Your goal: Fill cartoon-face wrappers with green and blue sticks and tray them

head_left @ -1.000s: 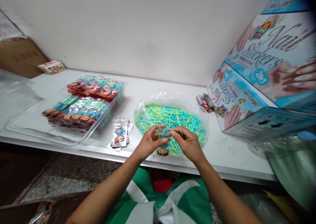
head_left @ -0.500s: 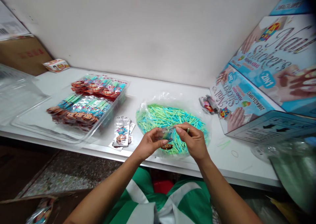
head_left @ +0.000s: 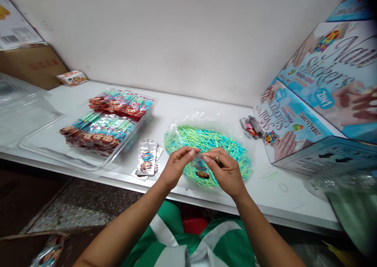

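Over a clear bag of thin green and blue sticks, both my hands pinch the top of a small clear sachet printed with a brown-haired cartoon figure. My left hand grips its upper left corner between thumb and fingertips. At the upper right corner is my right hand, closed, with the end of a green stick showing between its curled fingers. Left of my hands lies a small stack of flat printed sachets. Farther left, a clear plastic tray holds two rows of filled sachets.
Large blue Nail Stickers boxes stand on the right. Small dark packets, loose green sticks and a rubber band lie near them. A clear lid, cardboard box and small carton are at left.
My left hand has shifted from the sachet's side up to its top edge, so the sachet now hangs from both hands. The view has moved slightly.
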Tool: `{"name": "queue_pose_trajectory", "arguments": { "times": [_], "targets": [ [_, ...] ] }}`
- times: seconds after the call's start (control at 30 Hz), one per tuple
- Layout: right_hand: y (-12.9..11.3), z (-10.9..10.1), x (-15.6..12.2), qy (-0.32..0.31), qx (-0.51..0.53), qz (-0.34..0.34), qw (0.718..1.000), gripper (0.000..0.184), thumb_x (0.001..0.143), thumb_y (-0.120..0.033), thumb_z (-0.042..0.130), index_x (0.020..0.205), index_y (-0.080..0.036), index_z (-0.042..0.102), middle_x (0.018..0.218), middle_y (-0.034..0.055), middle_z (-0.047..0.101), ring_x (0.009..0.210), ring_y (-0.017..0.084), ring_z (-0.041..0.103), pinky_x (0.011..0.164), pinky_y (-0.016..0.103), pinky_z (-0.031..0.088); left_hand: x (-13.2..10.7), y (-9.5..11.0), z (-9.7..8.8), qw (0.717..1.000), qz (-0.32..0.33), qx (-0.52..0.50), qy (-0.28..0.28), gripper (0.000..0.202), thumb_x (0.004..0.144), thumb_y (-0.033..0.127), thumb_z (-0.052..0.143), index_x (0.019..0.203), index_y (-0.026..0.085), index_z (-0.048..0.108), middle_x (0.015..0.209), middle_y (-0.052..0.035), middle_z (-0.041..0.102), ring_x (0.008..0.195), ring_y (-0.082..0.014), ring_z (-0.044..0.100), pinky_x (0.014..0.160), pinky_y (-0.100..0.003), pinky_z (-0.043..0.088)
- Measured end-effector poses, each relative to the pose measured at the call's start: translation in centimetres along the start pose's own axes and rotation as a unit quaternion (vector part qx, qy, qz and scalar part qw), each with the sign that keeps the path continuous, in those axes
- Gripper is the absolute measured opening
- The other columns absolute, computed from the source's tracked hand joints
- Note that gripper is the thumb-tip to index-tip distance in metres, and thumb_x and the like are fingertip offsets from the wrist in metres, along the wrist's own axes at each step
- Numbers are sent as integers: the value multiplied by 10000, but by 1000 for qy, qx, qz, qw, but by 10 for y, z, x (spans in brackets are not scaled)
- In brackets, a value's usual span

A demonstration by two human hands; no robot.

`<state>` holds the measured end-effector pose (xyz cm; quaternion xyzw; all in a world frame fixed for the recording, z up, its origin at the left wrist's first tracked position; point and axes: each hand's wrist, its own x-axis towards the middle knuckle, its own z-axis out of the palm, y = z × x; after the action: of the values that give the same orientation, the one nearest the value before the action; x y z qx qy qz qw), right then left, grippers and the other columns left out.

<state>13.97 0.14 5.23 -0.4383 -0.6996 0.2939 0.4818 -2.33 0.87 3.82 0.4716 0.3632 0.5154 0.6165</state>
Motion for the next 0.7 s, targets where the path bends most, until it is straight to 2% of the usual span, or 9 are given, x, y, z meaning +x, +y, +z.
{"name": "queue_pose_trajectory", "arguments": {
  "times": [0.1,0.2,0.3,0.4,0.47,0.53,0.63,0.7],
  "targets": [
    [2,3,-2,-3,-4,-13,1000,135,841,-243,558,886,-261,684,843,35,620,814,169,578,738,324,470,5,-2,1,999,-31,-38,1,169,737,196,577,847,142,694,840,-50,648,862,-178,552,819,-279,390],
    [3,4,-2,6,-2,-11,1000,137,844,-238,554,885,-260,683,833,34,615,804,167,575,730,322,465,3,-5,0,994,-53,-91,-6,238,710,157,547,902,143,687,875,-57,664,862,-177,561,818,-283,388],
    [4,3,-2,22,12,1,1000,122,841,-241,560,872,-248,677,843,34,611,817,167,569,732,315,453,-1,-7,-1,990,-53,-126,-26,304,736,202,572,1028,144,639,937,-73,653,906,-189,563,834,-298,390],
    [4,4,-1,61,61,42,995,100,841,-273,562,866,-233,651,812,17,592,687,134,538,624,278,434,-6,-13,0,989,-55,-130,-47,405,721,242,667,1108,178,567,915,-49,628,879,-171,567,803,-290,406],
    [4,5,0,71,95,77,990,122,842,-308,561,889,-227,638,768,4,576,564,102,466,523,253,387,-9,-18,1,992,-54,-108,-39,317,697,254,709,976,166,585,804,-14,598,776,-129,558,742,-256,415],
    [3,6,1,59,104,99,988,161,837,-335,565,926,-222,637,749,2,571,525,90,418,486,243,353,-10,-21,-3,996,-45,-77,-21,225,703,284,709,821,144,578,720,4,562,692,-101,531,690,-234,420],
    [6,2,1,53,91,117,988,206,828,-358,576,966,-219,640,730,6,561,541,93,419,490,241,350,-6,-8,-29,999,-2,-17,27,220,722,318,688,803,146,579,740,-4,579,684,-103,538,686,-239,445],
    [10,-3,1,71,87,128,985,218,823,-368,581,968,-217,639,702,1,547,532,91,413,478,238,344,2,16,-64,993,65,56,81,230,739,339,665,861,155,601,776,-17,600,700,-116,555,691,-246,459]
  ]
}}
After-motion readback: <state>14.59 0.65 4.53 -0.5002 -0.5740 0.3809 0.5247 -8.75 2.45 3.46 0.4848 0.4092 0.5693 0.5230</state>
